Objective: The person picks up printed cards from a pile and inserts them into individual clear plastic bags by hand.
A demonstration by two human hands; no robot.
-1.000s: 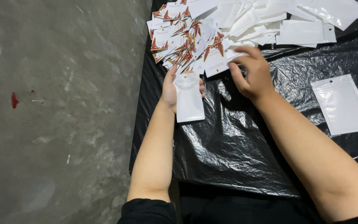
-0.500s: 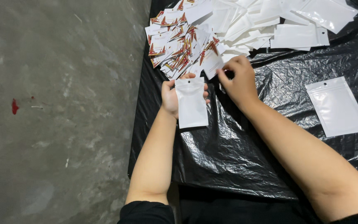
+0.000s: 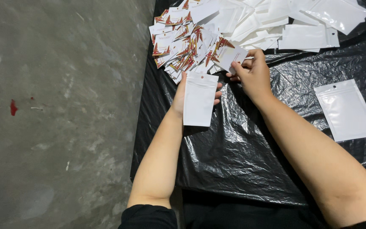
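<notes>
Black plastic sheet [image 3: 250, 161] over the table, grey concrete floor [image 3: 56, 114] at left. Left hand [image 3: 182, 94], fingers clamped on a white zip pouch [image 3: 199, 100], held upright just near of the card heap. Right hand [image 3: 255, 75], thumb and fingers pinched together on a white card with red and gold print [image 3: 230, 54], raised at the near right edge of the heap of printed cards [image 3: 183, 40]. Loose pile of white pouches [image 3: 284, 21] at far right; single pouch [image 3: 346, 110] flat on the sheet, well apart at right.
</notes>
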